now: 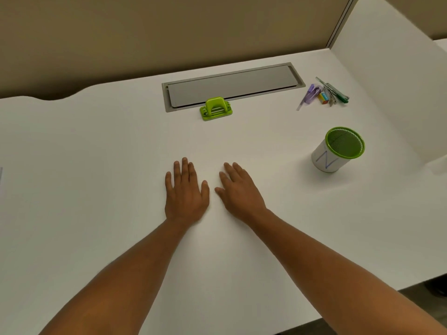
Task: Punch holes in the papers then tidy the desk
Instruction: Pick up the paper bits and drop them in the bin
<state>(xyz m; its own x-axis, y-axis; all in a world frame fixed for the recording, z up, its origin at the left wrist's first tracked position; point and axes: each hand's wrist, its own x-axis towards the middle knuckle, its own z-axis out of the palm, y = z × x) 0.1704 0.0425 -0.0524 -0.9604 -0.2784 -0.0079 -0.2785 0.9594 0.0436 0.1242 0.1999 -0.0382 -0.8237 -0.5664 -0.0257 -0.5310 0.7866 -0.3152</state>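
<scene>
Looking down from the head camera, 2 bare forearms reach over a smooth white worktop (pixel 96 165). The left hand (pixel 186 192) and right hand (pixel 238 189) lie flat, palms down, fingers spread, side by side near the middle and holding nothing. Beyond them, well apart, a lime-green plastic hole punch (pixel 216 109) with an arched handle sits just in front of a long grey rectangular cable hatch (pixel 232 84) set flush into the worktop. To the right stands a round pen cup (pixel 337 149) with a green mesh inside, a green rim and a white wrap marked with a pale zigzag; its inside looks empty. Further back right lies a loose cluster of stationery (pixel 324 93): pens, a purple piece, a small colourful block. A beige partition (pixel 145 32) backs the worktop; a white panel (pixel 387 68) stands at the right.
</scene>
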